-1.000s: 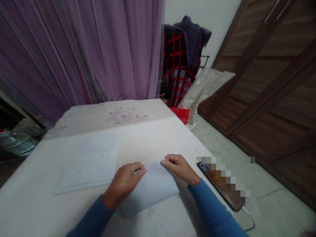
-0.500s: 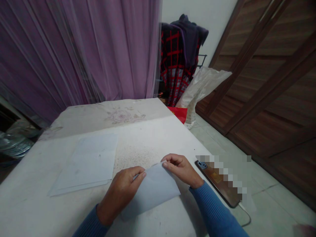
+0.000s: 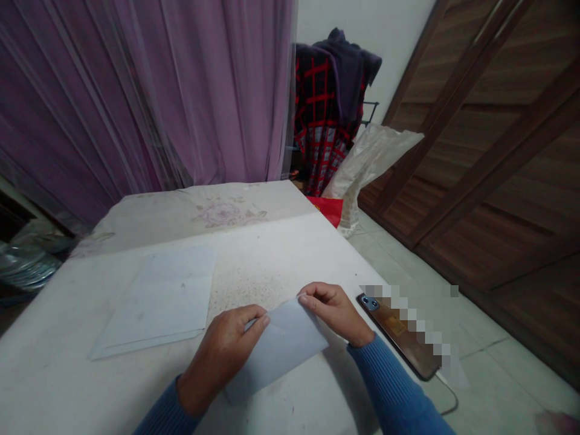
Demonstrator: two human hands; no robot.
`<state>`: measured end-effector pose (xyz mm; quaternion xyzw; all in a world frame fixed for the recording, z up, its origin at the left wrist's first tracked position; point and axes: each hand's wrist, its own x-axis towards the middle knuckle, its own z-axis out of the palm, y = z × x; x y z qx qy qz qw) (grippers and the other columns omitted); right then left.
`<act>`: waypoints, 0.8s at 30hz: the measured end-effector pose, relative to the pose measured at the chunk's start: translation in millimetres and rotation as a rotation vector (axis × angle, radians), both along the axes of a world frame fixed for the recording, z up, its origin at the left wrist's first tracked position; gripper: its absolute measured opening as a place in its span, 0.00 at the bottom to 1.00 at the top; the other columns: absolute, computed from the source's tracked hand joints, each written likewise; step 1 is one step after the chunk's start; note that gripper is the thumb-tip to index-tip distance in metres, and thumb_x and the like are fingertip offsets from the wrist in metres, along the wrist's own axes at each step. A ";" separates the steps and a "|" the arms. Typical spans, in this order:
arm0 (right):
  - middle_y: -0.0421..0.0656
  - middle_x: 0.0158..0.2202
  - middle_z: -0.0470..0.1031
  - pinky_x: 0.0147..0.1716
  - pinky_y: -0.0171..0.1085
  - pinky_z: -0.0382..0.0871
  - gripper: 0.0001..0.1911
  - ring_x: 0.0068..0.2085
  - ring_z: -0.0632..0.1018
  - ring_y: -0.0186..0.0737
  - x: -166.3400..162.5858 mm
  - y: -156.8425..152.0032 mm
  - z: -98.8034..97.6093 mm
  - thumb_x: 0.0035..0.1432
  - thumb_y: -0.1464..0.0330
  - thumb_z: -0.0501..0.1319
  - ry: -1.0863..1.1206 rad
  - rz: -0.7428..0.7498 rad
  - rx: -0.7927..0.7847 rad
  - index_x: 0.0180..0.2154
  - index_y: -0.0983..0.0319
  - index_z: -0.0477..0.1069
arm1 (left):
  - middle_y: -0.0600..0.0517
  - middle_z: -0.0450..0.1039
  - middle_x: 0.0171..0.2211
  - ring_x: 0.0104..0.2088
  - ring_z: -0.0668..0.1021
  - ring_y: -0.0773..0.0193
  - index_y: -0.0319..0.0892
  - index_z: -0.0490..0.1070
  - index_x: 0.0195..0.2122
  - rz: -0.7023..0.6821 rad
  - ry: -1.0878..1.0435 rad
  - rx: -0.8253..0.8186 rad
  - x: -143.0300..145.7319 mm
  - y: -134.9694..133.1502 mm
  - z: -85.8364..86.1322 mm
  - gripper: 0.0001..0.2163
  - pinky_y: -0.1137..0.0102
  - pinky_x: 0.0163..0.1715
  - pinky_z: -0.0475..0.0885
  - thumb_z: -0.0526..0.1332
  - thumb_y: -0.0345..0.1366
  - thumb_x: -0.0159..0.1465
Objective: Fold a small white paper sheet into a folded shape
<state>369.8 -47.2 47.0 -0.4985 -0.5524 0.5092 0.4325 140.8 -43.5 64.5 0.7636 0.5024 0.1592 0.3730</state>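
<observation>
A folded white sheet of paper lies on the table right in front of me. My left hand pinches its far left part between thumb and fingers. My right hand pinches its far right corner, which is lifted a little off the table. Both sleeves are blue.
A stack of white sheets lies to the left on the table. A phone with a cable rests at the table's right edge. Purple curtains hang behind; clothes, a plastic sack and wooden doors stand to the right.
The far edge of the folded sheet has lifted slightly between my hands, and my left forearm has drawn back a little. The view shifted slightly.
</observation>
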 end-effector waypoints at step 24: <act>0.40 0.24 0.71 0.29 0.34 0.63 0.21 0.28 0.69 0.34 18.4 0.9 -3.7 0.50 0.50 0.64 -0.098 -0.093 0.067 0.28 0.63 0.74 | 0.55 0.75 0.28 0.31 0.76 0.63 0.42 0.75 0.32 0.066 -0.063 -0.125 -33.4 4.2 -5.3 0.15 0.73 0.31 0.67 0.55 0.47 0.61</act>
